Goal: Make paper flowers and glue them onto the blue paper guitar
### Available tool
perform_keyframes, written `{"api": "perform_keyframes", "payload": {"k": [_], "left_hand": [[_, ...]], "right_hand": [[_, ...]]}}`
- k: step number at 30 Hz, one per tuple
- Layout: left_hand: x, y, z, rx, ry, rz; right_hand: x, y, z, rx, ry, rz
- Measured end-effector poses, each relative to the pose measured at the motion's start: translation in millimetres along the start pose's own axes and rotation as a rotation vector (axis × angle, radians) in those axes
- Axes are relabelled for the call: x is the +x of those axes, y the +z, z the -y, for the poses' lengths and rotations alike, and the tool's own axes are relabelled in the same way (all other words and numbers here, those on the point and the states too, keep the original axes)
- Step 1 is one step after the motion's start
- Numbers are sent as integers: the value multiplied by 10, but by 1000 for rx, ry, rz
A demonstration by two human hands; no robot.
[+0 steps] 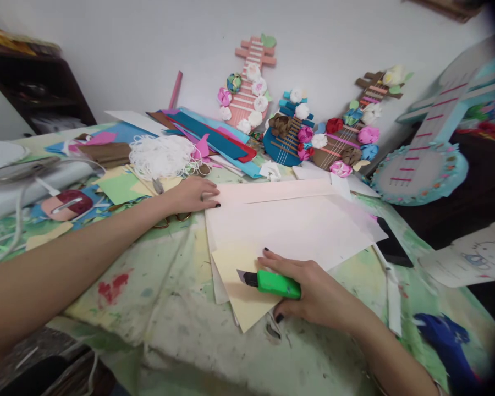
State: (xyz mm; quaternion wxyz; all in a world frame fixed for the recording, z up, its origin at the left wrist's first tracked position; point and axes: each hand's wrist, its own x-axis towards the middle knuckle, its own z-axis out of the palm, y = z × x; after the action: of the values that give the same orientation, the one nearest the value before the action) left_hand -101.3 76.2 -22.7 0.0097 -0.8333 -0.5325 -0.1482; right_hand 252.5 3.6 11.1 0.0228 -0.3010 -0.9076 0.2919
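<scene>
My right hand point(309, 289) is closed around a green utility knife point(278, 284) whose blade is out and points left. The knife is above a yellow sheet point(235, 275) near the front of a stack. White paper point(284, 225) covers most of that stack, with a pale pink strip point(280, 191) along its far edge. At the stack's far left corner rests my left hand point(196, 195), fingers stretched over the paper and pressing on it. Scissors handles point(183, 216) partly show beneath my left wrist. Just behind that hand lies a tangle of white string point(160, 157).
Paper-flower-covered pipa-shaped crafts point(247, 99) lean on the wall. Coloured strips point(210, 137) are piled at the back. A green sheet point(121, 188) lies left; a black phone point(391, 242), a white cup point(474, 256) and a blue tool point(443, 341) are at right.
</scene>
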Motion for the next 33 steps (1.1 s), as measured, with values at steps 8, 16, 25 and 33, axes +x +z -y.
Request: {"api": "perform_keyframes", "payload": {"k": [8, 16, 25, 33], "left_hand": [[-84, -89, 257, -96, 43, 108], [-97, -104, 303, -191, 100, 87], [-78, -70, 265, -291, -1, 8], [-90, -17, 153, -360, -230, -195]], "right_hand": [[-23, 32, -2, -27, 5, -50], [-31, 7, 8, -42, -20, -55], [-32, -72, -75, -40, 1, -42], [-53, -177, -131, -16, 80, -4]]}}
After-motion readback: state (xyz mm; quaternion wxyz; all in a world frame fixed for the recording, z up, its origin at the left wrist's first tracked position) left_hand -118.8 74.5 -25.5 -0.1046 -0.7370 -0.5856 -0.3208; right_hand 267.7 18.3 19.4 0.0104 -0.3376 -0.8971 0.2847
